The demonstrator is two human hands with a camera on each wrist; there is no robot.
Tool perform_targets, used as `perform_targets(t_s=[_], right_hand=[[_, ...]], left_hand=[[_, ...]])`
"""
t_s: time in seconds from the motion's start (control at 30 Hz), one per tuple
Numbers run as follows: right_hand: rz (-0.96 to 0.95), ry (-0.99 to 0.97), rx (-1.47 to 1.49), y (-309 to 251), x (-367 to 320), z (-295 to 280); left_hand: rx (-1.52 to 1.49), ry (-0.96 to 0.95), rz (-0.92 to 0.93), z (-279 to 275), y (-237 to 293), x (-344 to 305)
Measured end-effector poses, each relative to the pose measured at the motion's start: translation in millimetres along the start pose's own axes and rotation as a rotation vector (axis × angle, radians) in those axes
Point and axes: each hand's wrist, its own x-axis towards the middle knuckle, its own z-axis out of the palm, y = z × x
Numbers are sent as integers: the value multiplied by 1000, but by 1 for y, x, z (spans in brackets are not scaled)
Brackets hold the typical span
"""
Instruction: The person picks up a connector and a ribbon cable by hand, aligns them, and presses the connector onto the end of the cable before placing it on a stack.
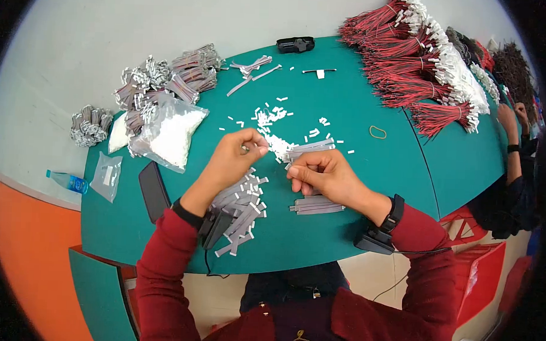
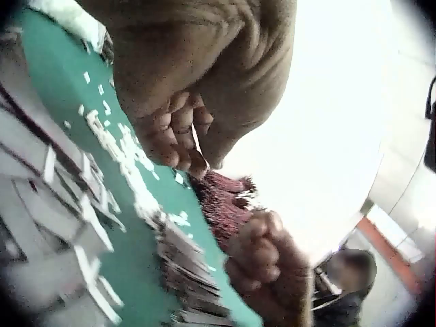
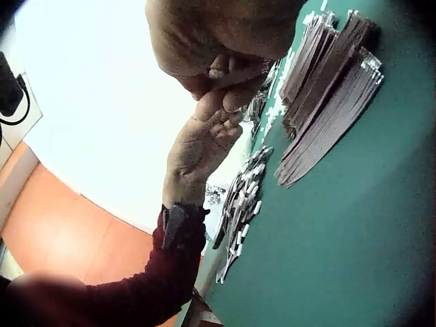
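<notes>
My left hand point(image 1: 237, 154) is raised over the table, thumb and fingertips pinched together on a small white connector that is mostly hidden by the fingers. Facing it, my right hand point(image 1: 328, 174) pinches a grey flat ribbon cable point(image 3: 240, 76), which runs across the curled fingers in the right wrist view. Between and beyond the hands lies a pile of loose white connectors point(image 1: 278, 145). A tangled heap of grey cables with white ends point(image 1: 242, 214) is under my left wrist. Neat stacks of grey ribbon cables point(image 1: 317, 205) lie under and beside my right hand.
Bundled grey cables point(image 1: 195, 68) and a clear bag of white connectors point(image 1: 177, 134) stand at the left, with a dark phone point(image 1: 154, 190) and a bottle point(image 1: 68, 181) nearby. Red-black wire bundles point(image 1: 409, 61) fill the back right. A rubber band point(image 1: 378, 132) lies right; another person's hand point(image 1: 508, 121) shows beyond.
</notes>
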Motion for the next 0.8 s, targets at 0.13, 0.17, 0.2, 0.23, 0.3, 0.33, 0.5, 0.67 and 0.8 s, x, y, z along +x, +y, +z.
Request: perform_targets(t_s=[0.13,0.17,0.2,0.23,0.3,0.33,0.5,0.67,0.8], right_hand=[[-36,6,-11,-2,-3,4],[-43,0,-4,-3,-4,5],[-47,-6,1,-3,-4,6],[-52,-11,5,-3,-4,7],[-60,-29,-8,0,-4,7],[-64,-39,-15,1,-4,7],[-50,-38,-24,5,-2,6],[-29,-43,-33,5,-2,8],[-38,-63,-47,4,-1,9]], left_hand=[[-705,-149,-86,7,9,-20],[-803,-180,-85,9,8,-23],[-844,-179,-97,12,6,-25],[-885,-180,-108,16,4,-27],[-937,-178,-127,21,4,-29],[-947,-175,-135,23,6,-31],[-935,-161,-126,30,-3,-33],[-883,-159,-134,31,-2,-37],[-878,-139,-122,33,-3,-40]])
